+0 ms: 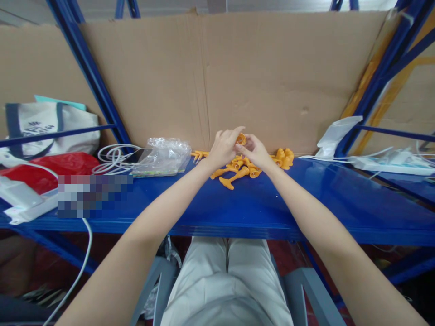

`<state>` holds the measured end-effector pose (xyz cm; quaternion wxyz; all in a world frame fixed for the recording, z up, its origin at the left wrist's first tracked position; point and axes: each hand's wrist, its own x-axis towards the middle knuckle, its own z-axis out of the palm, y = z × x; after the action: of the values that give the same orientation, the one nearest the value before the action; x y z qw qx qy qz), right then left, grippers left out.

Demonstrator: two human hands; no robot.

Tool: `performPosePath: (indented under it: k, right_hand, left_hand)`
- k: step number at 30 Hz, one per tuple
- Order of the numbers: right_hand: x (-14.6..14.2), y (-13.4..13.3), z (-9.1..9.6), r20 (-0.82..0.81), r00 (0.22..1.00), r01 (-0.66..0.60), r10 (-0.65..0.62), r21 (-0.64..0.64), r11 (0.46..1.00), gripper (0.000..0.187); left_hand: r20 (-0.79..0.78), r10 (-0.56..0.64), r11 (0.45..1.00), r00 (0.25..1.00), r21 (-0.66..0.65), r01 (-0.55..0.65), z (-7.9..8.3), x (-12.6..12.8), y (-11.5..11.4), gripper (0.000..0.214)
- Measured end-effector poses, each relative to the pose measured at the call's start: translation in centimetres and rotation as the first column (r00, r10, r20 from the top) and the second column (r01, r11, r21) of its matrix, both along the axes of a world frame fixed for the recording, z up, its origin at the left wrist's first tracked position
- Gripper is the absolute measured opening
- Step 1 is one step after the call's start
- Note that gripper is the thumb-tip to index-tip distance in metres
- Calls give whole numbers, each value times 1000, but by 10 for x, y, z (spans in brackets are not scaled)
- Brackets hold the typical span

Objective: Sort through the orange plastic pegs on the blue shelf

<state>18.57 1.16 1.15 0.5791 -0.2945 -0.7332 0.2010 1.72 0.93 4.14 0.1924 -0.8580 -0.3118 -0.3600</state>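
Note:
Above the blue shelf, my left hand (222, 148) and my right hand (257, 153) meet around a round, hollow orange plastic piece (241, 138). Its ringed opening shows between my fingers, and the rest of it is covered. Both hands are closed on this piece. Beneath them lies a pile of loose orange plastic parts (233, 177), several limb-shaped and some with round cup ends. A chunkier orange part (287, 158) stands right of my right hand. Small orange pieces (197, 156) lie left of my left hand, against the cardboard.
Cardboard (265, 77) walls off the back of the blue shelf (210, 208). Clear plastic bags (166, 156), a coiled white cable (115, 158), a red bag (68, 163) and a canvas bag (68, 129) are at left. A white power strip (397, 165) and cables lie at right.

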Motion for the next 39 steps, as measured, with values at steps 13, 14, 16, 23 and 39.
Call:
performPosePath:
  k: [13,14,16,23,39]
  right_hand:
    - [-2,-9,2,-53,992,107,-112,-93,990,26]
    - [-1,-9,4,-74,992,92,-102,-136,986,25]
    - [1,-10,7,-100,991,68,-92,-224,972,23]
    - [7,-17,10,-60,997,20,-50,-419,908,33]
    - [20,-10,5,-34,993,-113,111,-499,859,32]
  left_hand:
    - [33,47,997,998,66,-49,-34,-23,13,48]
    - [58,69,996,996,56,-72,-34,-28,15,44]
    - [76,88,995,993,40,-91,-35,-35,18,35]
    - [12,102,995,995,17,-102,-41,-38,17,33]
    - [-91,101,991,991,-76,-108,-40,-34,13,25]
